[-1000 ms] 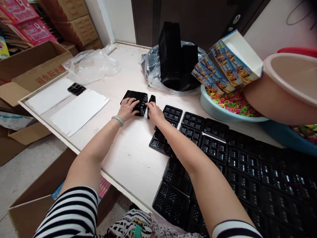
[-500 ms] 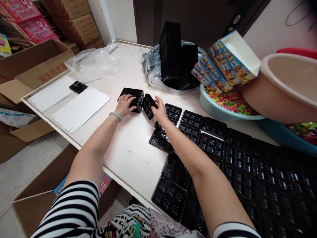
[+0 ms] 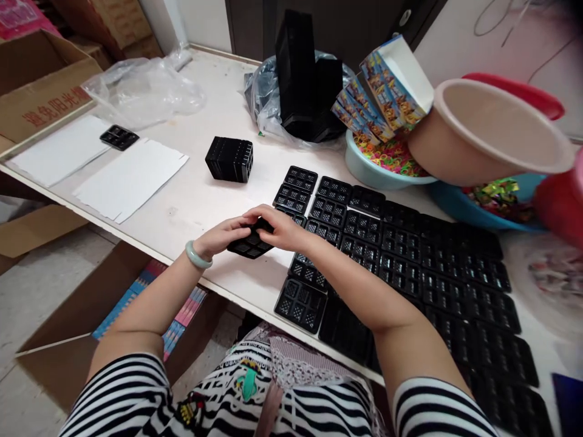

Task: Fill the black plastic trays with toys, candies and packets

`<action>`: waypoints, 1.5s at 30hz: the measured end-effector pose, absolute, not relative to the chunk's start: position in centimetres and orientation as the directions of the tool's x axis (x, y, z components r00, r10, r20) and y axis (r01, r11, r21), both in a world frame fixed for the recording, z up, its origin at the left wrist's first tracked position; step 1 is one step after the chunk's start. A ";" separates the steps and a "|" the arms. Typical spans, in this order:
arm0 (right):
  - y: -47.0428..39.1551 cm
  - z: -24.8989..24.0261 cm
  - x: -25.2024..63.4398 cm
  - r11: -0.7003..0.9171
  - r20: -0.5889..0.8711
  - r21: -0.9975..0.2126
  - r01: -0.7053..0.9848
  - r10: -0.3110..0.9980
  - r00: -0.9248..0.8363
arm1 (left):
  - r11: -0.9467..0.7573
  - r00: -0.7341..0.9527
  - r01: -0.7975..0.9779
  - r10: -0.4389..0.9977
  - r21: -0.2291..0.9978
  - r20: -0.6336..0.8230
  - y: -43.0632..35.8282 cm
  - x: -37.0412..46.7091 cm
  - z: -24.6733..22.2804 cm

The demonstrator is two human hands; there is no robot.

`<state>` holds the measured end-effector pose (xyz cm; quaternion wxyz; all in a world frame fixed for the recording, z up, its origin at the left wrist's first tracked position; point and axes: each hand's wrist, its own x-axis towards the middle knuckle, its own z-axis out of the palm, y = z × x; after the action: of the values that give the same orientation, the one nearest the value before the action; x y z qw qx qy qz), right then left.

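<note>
Both of my hands hold a black plastic tray (image 3: 250,246) with small square compartments, above the near edge of the table. My left hand (image 3: 223,235) grips its left side, and my right hand (image 3: 277,227) is closed around its right side. Whether it is one tray or several nested together I cannot tell. Beyond my hands a stack of black trays (image 3: 229,159) stands on its side. To the right, rows of the same black trays (image 3: 300,303) lie flat on the table, partly hidden by my right forearm.
White cardboard sheets (image 3: 132,179) lie at the left, a single tray (image 3: 119,137) beside them. Behind stand a plastic bag of black trays (image 3: 296,79), printed boxes (image 3: 398,79), a light blue basin (image 3: 382,170) of colourful bands and a beige tub (image 3: 496,133). An open carton (image 3: 77,352) sits below the table edge.
My left hand has left the tray stack. Both hands have come nearer to me and now meet on the tray, which my right hand alone held beside the stack. The view has shifted too.
</note>
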<state>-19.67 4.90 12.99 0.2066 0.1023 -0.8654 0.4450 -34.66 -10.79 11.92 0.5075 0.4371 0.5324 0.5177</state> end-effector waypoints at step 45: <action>-10.6 9.9 -7.9 -0.715 -0.486 -0.698 -0.031 0.506 -0.713 | -0.052 -0.466 0.426 0.843 0.903 0.269 -22.0 -25.3 8.9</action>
<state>-7.87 -10.61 9.86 0.1561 -0.3451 -0.3437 0.8593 -25.29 -22.05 8.87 0.1916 0.4800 0.6612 0.5438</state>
